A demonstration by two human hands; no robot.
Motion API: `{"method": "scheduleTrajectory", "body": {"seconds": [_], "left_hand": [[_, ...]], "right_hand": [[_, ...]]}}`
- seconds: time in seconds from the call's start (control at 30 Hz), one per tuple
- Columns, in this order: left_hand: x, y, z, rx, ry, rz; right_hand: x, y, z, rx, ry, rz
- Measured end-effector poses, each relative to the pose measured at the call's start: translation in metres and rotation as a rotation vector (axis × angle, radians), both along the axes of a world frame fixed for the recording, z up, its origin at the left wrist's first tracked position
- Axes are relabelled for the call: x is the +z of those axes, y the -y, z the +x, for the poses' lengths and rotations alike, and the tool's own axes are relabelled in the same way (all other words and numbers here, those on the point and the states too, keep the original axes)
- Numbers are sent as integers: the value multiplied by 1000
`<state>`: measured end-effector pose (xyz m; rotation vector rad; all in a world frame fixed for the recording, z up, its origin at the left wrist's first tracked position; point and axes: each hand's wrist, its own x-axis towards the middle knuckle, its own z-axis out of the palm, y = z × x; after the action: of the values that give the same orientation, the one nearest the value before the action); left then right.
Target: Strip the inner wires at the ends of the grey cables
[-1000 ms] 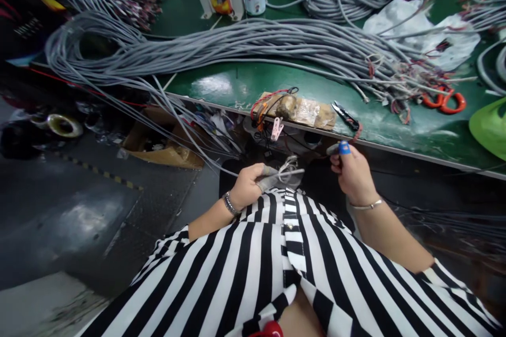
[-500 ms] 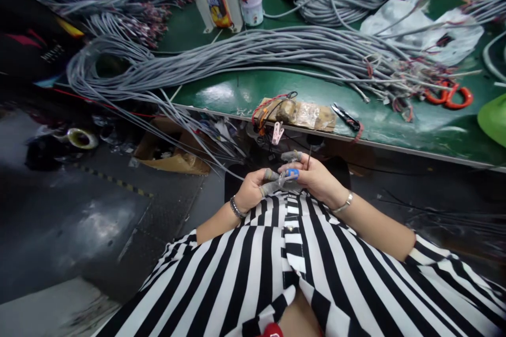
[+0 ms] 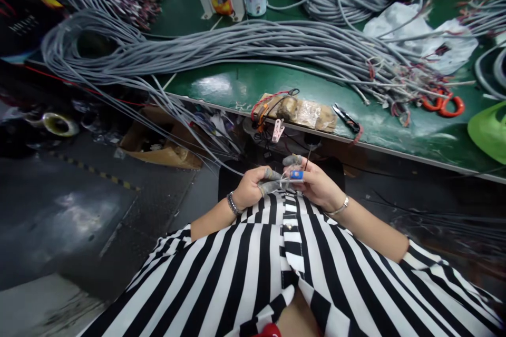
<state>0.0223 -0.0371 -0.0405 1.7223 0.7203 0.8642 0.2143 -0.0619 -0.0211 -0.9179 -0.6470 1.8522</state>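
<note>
Green tabletop (image 3: 245,83) bears cables (image 3: 221,47); carton (image 3: 174,157) below, contents unclear.

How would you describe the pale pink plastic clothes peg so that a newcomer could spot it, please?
Along the near edge of the green-topped workbench lies a flat brown strip with clear tape. The pale pink plastic clothes peg is at this strip's near side. Its pale pink colour sets it apart from the red, black and orange wires beside it.
</note>
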Motion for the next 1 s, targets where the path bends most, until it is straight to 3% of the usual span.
{"method": "scheduleTrajectory", "body": {"seconds": [0.13,0.27,0.4,0.5,0.73,0.87,1.0], "left_hand": [[-3,0,-2,-24,-19,-53],[-4,-1,-2,-70,27,-211],[9,-3,5,-125,-38,-256],[18,-4,15,-53,-36,-377],[14,-4,35,181,404,-817],[8,-7,36,257,621,-852],[8,-8,29,274,707,-848]], "right_hand": [[1,0,-3,41,-21,4],[-1,-1,-5,16,-11,-2],[-2,-1,-3,-53,26,-1],[0,0,0,-57,40,35],[0,1,2,-192,7,100],[-4,0,0,-240,-24,58],[-10,-1,0,-259,-14,48]]}}
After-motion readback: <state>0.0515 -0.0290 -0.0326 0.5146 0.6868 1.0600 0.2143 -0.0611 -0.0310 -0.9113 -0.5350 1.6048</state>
